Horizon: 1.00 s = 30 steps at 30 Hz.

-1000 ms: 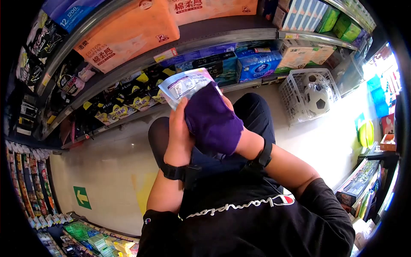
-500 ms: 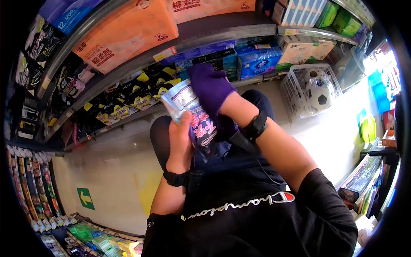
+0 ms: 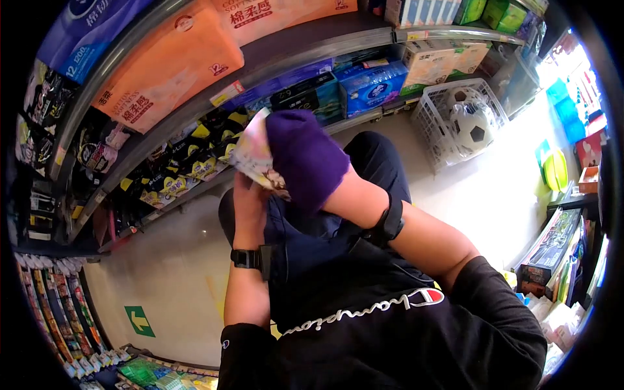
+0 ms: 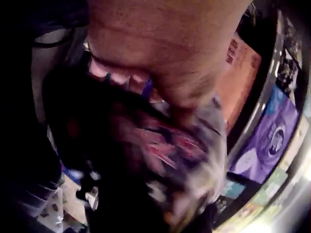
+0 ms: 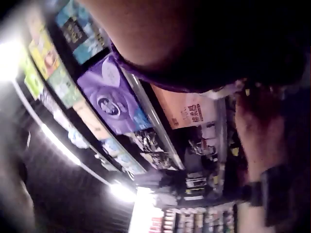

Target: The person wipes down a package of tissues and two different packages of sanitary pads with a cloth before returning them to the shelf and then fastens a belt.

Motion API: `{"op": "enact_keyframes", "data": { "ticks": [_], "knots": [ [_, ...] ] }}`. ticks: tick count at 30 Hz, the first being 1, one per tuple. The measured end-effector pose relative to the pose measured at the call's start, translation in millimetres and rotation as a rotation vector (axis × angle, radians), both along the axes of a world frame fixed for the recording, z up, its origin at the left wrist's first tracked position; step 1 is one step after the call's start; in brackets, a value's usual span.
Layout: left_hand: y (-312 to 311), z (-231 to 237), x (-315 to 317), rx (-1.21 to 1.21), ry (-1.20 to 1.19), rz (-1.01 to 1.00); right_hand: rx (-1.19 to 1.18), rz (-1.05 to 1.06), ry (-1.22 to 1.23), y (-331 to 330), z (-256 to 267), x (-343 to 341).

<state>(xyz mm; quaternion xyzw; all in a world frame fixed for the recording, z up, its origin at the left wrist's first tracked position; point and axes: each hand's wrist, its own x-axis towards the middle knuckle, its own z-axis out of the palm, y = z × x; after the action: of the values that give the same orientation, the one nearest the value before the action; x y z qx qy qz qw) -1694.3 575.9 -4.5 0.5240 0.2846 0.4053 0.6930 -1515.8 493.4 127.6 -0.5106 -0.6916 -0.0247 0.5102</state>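
Purple cloth (image 3: 304, 140) covers my right hand (image 3: 318, 172) down to the wrist in the head view, hiding its fingers. Just left of the cloth, my left hand (image 3: 249, 201) grips a soft, printed package (image 3: 255, 153), whose right part lies behind the cloth. Curled fingers of the left hand (image 4: 150, 53) show in the left wrist view, above the package's dark, red-lettered side (image 4: 167, 150), which is blurred. A purple hem (image 5: 155, 86) rings the right wrist in the right wrist view, with my left hand (image 5: 260, 131) beyond.
Shelves curve across the front, with orange packs (image 3: 175, 65), black-and-yellow packs (image 3: 169, 182) and a blue pack (image 3: 374, 88). A white basket (image 3: 429, 133) holding wrapped footballs (image 3: 471, 127) stands on the floor (image 3: 175, 260) at the right.
The package has turned, showing a pale, colourful side in place of the dark lettered one. My cloth-covered right hand has moved lower and left across it; my left hand has shifted left.
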Motion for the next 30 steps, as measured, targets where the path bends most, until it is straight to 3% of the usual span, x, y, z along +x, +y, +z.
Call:
{"op": "enact_keyframes", "data": {
  "ticks": [2, 3, 5, 6, 8, 10, 13, 14, 17, 20, 22, 24, 25, 26, 28, 29, 30],
  "knots": [
    [-2, 9, 8, 0.193, 0.240, 0.141, -0.156, -0.075, -0.186, -18, -14, -6],
    [-6, 20, 8, 0.193, 0.243, 0.143, -0.156, -0.073, -0.183, -22, -18, -5],
    [-15, 55, 5, -0.504, -0.541, -0.084, -0.415, 0.127, -0.089, -23, -24, -5],
    [-20, 69, 6, -0.497, -0.541, -0.074, -0.411, 0.139, -0.089, -25, -27, -7],
    [-30, 87, 10, -0.454, -0.558, -0.110, -0.149, 0.041, -0.405, -34, -33, -17],
    [-32, 86, 7, -0.447, -0.574, -0.165, -0.209, 0.105, -0.374, -35, -50, -24],
    [-26, 69, 3, -0.549, -0.379, 0.037, -0.267, 0.146, -0.382, -36, -58, -17],
    [-28, 65, 2, -0.620, -0.351, 0.012, -0.269, 0.151, -0.383, -36, -59, -18],
    [-32, 45, 2, -0.610, -0.374, -0.075, -0.391, -0.023, -0.260, -26, -73, -21],
    [-34, 38, 5, -0.545, -0.324, -0.136, -0.377, -0.188, -0.339, -18, -58, -21],
    [-47, 62, 16, -0.430, -0.325, -0.149, -0.318, -0.155, -0.270, -11, -47, -13],
    [-55, 74, 17, -0.408, -0.377, -0.129, -0.357, -0.200, -0.377, 4, -51, -2],
    [-53, 71, 13, -0.376, -0.333, -0.122, -0.188, -0.322, -0.492, 12, -48, -1],
    [-52, 70, 10, -0.345, -0.287, -0.115, -0.187, -0.318, -0.492, 22, -45, 6],
    [-46, 72, 7, -0.379, -0.368, -0.082, -0.453, -0.105, -0.310, 43, -38, 20],
    [-46, 75, 6, -0.394, -0.435, -0.062, -0.145, -0.049, -0.285, 46, -49, 27],
    [-45, 78, 6, -0.409, -0.502, -0.042, -0.144, -0.048, -0.285, 43, -50, 29]
  ]
}}
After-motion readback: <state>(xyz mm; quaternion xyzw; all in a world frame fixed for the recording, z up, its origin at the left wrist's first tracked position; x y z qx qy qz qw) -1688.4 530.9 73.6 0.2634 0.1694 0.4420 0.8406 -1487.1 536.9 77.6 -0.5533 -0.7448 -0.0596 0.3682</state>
